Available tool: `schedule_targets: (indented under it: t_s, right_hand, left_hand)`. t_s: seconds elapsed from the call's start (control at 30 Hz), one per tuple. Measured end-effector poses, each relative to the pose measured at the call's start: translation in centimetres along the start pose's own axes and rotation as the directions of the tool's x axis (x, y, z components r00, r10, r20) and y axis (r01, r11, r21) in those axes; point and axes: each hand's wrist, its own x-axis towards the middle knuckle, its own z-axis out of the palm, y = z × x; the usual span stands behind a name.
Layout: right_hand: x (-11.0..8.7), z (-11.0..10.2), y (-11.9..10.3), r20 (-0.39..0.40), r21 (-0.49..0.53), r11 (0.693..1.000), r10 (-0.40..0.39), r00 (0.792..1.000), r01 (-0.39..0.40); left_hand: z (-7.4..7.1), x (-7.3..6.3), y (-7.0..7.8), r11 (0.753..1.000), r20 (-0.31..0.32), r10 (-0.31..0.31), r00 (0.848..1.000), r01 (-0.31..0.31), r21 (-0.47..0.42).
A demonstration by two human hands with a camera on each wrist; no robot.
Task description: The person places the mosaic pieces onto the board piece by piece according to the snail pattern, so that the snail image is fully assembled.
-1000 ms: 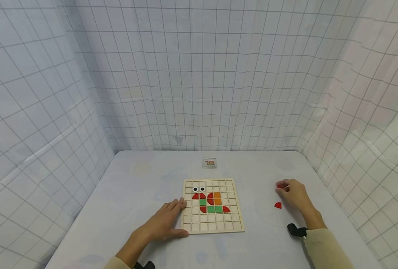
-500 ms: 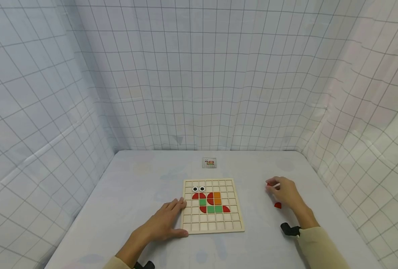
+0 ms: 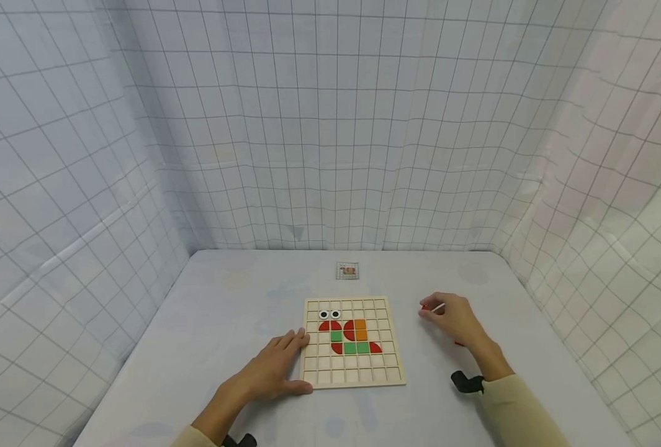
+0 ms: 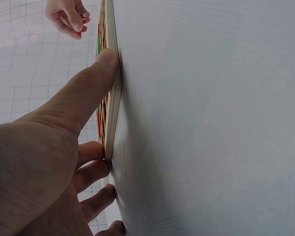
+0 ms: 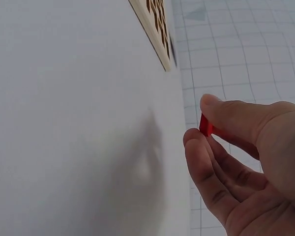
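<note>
A square wooden grid board (image 3: 354,376) lies mid-table, bearing red quarter-round, green and orange square tiles and two round eye pieces (image 3: 336,315). My left hand (image 3: 269,371) rests at its left side, fingers spread along that edge and thumb at the near left corner. To the right of the board, my right hand (image 3: 457,321) pinches a small red tile (image 5: 205,125) between thumb and fingertips, above the table. The fingers hide much of this tile's outline. Another red tile (image 3: 459,343) lies on the table, mostly hidden behind the right wrist.
Behind the board lies a small picture card (image 3: 347,270) with a coloured figure on a grid. Grid-patterned white curtains (image 3: 330,155) enclose the white table (image 3: 241,292) at the back and both sides. Each wrist wears a black camera mount (image 3: 467,382).
My right hand has carried the pinched red tile leftward, toward the board. Its wrist now covers most of the other red tile. The left hand and the board have stayed put.
</note>
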Motion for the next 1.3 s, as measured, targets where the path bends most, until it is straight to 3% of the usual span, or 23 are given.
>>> schedule_targets:
  t_s: [0.2,0.67,0.9,1.3]
  right_hand:
    - [0.6,1.4,-1.9,0.039,0.03,1.0,0.002,0.999,-0.003]
    - [1.8,5.1,-5.6,0.134,0.075,0.995,-0.083,0.987,0.073]
    - [2.2,6.4,-6.6,0.149,0.103,0.984,-0.157,0.976,0.143]
    - [2.7,7.5,-7.2,0.148,0.073,0.989,-0.139,0.979,0.129]
  left_hand:
    - [0.0,0.0,-0.2,1.0,-0.002,0.008,1.0,-0.008,0.003]
    - [0.1,-0.1,-0.5,1.0,0.002,-0.021,1.0,0.021,-0.012]
    - [0.0,-0.1,-0.4,1.0,0.001,-0.016,1.0,0.016,-0.011]
    - [0.1,0.1,-0.3,1.0,0.007,-0.003,1.0,0.003,0.0]
